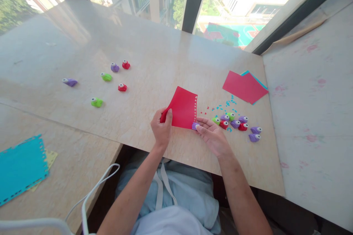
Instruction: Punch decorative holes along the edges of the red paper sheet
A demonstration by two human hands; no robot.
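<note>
A sheet of red paper [183,108] is held up over the counter, a row of small punched holes along its right edge. My left hand [162,126] pinches its left side, thumb on top. At the sheet's lower right corner sits a purple craft punch [195,126], gripped between the thumb and fingers of my right hand [212,134]. Just right of that hand stands a cluster of punches, among them a red punch [243,127], a green punch [231,116] and a purple punch [235,124]. Tiny blue and red paper cutouts [219,107] lie scattered behind the cluster.
Red and blue sheets [245,86] lie at the back right, near the wall [311,117]. Several more punches, including a green punch [96,102], stand to the left. Blue paper with punched edges [23,167] lies far left. A white cable [96,183] loops at lower left.
</note>
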